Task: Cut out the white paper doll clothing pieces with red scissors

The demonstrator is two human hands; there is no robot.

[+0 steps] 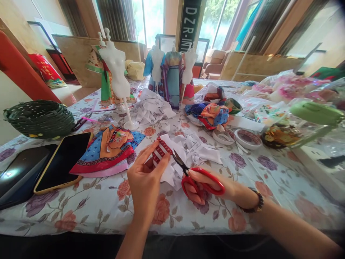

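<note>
My left hand (147,167) pinches a small piece of red-and-white patterned fabric (162,150) between thumb and fingers. In my right hand (195,189) is a pair of scissors (207,180) with red handles, the fingers through the loops. The dark blades are slightly apart, their tips beside the right edge of the fabric; whether they touch it I cannot tell. White cut scraps (198,149) lie beneath and behind the hands. Left of my left hand, a cut-out doll garment piece (110,147) in blue, orange and red lies flat on the floral tablecloth (102,201).
Two phones (64,162) lie at the left, near a dark green woven basket (39,118). White mannequins (114,68), some dressed, stand behind a heap of scraps (152,108). Tape rolls (248,139), colourful fabric (212,114) and a green lamp (316,111) are to the right.
</note>
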